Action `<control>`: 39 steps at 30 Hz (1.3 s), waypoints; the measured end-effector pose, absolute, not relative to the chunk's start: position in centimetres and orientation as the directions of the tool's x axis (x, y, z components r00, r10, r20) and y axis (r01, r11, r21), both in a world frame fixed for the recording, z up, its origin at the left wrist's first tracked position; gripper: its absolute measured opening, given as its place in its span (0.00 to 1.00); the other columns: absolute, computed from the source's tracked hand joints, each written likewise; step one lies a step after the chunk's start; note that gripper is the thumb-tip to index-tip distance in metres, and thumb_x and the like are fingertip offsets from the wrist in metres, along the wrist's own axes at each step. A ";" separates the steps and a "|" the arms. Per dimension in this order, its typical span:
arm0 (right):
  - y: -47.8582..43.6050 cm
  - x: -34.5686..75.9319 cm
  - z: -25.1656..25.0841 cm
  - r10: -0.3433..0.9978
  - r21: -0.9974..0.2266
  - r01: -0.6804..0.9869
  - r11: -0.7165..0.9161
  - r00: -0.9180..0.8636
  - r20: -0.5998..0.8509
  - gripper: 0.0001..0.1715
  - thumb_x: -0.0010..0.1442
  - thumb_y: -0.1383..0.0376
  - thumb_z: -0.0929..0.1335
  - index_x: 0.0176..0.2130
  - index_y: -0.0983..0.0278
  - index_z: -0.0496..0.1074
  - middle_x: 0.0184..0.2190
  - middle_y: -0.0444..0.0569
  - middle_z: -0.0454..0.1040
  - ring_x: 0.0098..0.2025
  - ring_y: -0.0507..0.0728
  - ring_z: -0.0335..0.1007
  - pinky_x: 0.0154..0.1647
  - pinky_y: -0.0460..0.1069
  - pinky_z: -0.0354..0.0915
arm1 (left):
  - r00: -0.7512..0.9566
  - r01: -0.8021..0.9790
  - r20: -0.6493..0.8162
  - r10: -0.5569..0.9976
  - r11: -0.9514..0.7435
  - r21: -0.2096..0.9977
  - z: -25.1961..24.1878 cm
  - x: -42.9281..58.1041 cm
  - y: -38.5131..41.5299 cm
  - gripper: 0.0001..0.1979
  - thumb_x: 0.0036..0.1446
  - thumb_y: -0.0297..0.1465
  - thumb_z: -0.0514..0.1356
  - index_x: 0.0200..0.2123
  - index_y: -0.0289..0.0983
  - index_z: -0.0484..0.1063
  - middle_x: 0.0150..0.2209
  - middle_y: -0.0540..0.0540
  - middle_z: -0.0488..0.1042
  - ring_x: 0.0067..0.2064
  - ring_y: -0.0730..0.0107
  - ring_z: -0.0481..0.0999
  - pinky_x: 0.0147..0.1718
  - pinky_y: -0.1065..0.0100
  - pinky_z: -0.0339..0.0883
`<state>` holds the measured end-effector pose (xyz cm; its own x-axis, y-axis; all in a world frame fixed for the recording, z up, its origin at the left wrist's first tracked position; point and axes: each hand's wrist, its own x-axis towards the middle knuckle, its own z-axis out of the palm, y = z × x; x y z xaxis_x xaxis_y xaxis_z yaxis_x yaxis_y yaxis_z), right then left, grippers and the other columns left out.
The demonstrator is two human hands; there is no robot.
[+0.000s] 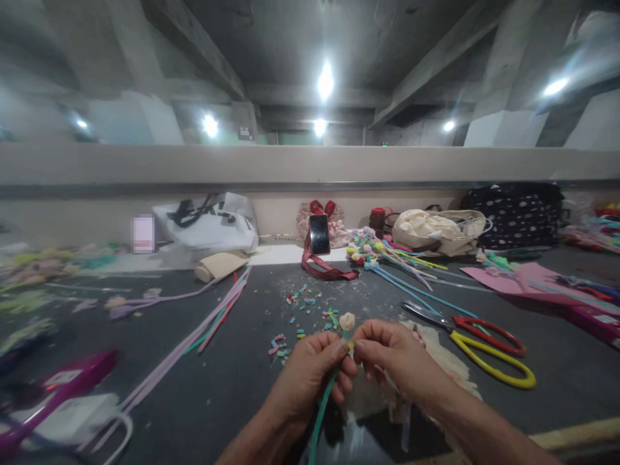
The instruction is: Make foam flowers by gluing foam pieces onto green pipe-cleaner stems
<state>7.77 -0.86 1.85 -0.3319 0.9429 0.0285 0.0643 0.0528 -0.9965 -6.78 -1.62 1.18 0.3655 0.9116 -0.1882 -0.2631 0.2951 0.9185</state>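
Observation:
My left hand (310, 365) is closed around a green pipe-cleaner-like stem (320, 420), which runs down toward the near edge. A small cream flower bud (347, 321) tops the stem just above my fingers. At my left thumb tip, a small yellow piece (351, 345) lies against the stem. The fingers of my right hand (392, 352) are pinched together at that piece; the exact grip is partly hidden. To the right of my right hand lie large scissors (484, 342) with one red and one yellow handle.
Small coloured clippings (300, 310) litter the dark table (184, 400). Lilac stems (194, 342) lie left, near a magenta tool (68, 381). Behind are a propped phone (319, 234), a bunch of fuzzy flowers (365, 245), a white bag (213, 226) and a cream cloth bag (436, 229).

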 end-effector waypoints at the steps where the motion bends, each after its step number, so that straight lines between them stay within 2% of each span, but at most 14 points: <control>1: -0.9 7.9 1.9 0.934 -0.998 0.043 0.042 -0.356 0.024 0.06 0.50 0.66 0.65 0.24 0.67 0.65 0.15 0.38 0.63 0.15 0.44 0.56 0.14 0.39 0.51 | 0.370 -0.263 -0.182 0.911 0.291 0.920 1.1 -6.8 -1.6 0.13 0.46 0.37 0.57 0.20 0.33 0.64 0.16 0.52 0.68 0.14 0.82 0.64 0.12 0.80 0.54; 6: -0.8 8.3 1.9 0.885 -1.000 -0.030 -0.004 -0.466 0.011 0.08 0.51 0.64 0.65 0.26 0.68 0.66 0.17 0.40 0.65 0.15 0.43 0.55 0.14 0.39 0.48 | 0.408 -0.258 -0.156 0.899 0.278 0.925 1.0 -6.8 -1.9 0.13 0.46 0.38 0.57 0.20 0.33 0.64 0.16 0.52 0.68 0.14 0.82 0.64 0.12 0.80 0.53; 14: -0.4 8.7 1.2 0.845 -0.980 -0.130 -0.151 -0.532 -0.060 0.09 0.51 0.63 0.66 0.26 0.69 0.66 0.18 0.41 0.66 0.15 0.43 0.53 0.14 0.39 0.46 | 0.433 -0.282 -0.103 0.895 0.243 0.928 0.9 -6.4 -2.2 0.13 0.48 0.36 0.55 0.20 0.32 0.64 0.15 0.52 0.67 0.13 0.82 0.64 0.11 0.81 0.53; 17: -0.4 8.5 1.3 0.863 -0.980 -0.118 -0.157 -0.500 -0.078 0.10 0.50 0.63 0.66 0.25 0.69 0.67 0.18 0.42 0.67 0.15 0.43 0.54 0.14 0.39 0.47 | 0.410 -0.288 -0.123 0.904 0.256 0.923 1.0 -6.4 -2.1 0.13 0.47 0.36 0.56 0.20 0.32 0.64 0.15 0.52 0.67 0.12 0.83 0.63 0.11 0.82 0.53; 22: -0.5 8.1 1.5 0.968 -0.998 0.016 0.063 -0.243 0.057 0.07 0.49 0.64 0.66 0.27 0.67 0.69 0.16 0.39 0.65 0.15 0.44 0.54 0.14 0.39 0.47 | 0.389 -0.279 -0.220 0.894 0.343 0.897 1.0 -6.8 -1.7 0.15 0.47 0.38 0.55 0.18 0.32 0.64 0.10 0.53 0.64 0.10 0.84 0.61 0.09 0.82 0.50; 24: -0.5 8.1 1.6 0.973 -0.988 0.081 0.133 -0.198 0.115 0.06 0.48 0.66 0.67 0.28 0.66 0.70 0.17 0.40 0.66 0.16 0.45 0.56 0.14 0.40 0.49 | 0.398 -0.279 -0.246 0.884 0.372 0.885 0.9 -6.9 -1.6 0.15 0.47 0.37 0.56 0.18 0.32 0.64 0.10 0.53 0.65 0.10 0.84 0.61 0.09 0.82 0.50; 29: -0.9 8.1 1.8 0.924 -0.901 0.274 0.337 -0.282 0.260 0.04 0.48 0.68 0.65 0.25 0.66 0.70 0.17 0.40 0.65 0.20 0.48 0.59 0.20 0.42 0.56 | 0.418 -0.262 -0.265 0.869 0.395 0.881 0.9 -7.0 -1.6 0.15 0.46 0.37 0.56 0.17 0.31 0.65 0.10 0.53 0.64 0.10 0.83 0.61 0.09 0.82 0.50; 33: -1.2 7.9 2.1 0.894 -0.794 0.421 0.438 -0.296 0.337 0.05 0.50 0.68 0.64 0.24 0.65 0.68 0.17 0.40 0.63 0.20 0.49 0.59 0.20 0.43 0.55 | 0.438 -0.263 -0.262 0.860 0.401 0.877 0.8 -7.0 -1.6 0.14 0.48 0.35 0.55 0.17 0.31 0.66 0.09 0.52 0.64 0.10 0.83 0.62 0.09 0.82 0.51; 39: -1.6 8.6 2.7 0.820 -0.639 0.514 0.572 -0.372 0.435 0.06 0.51 0.69 0.63 0.24 0.64 0.67 0.19 0.41 0.65 0.22 0.49 0.59 0.23 0.44 0.54 | 0.439 -0.262 -0.274 0.856 0.413 0.872 0.7 -6.9 -1.7 0.12 0.47 0.32 0.55 0.17 0.31 0.65 0.11 0.53 0.66 0.10 0.83 0.62 0.08 0.83 0.51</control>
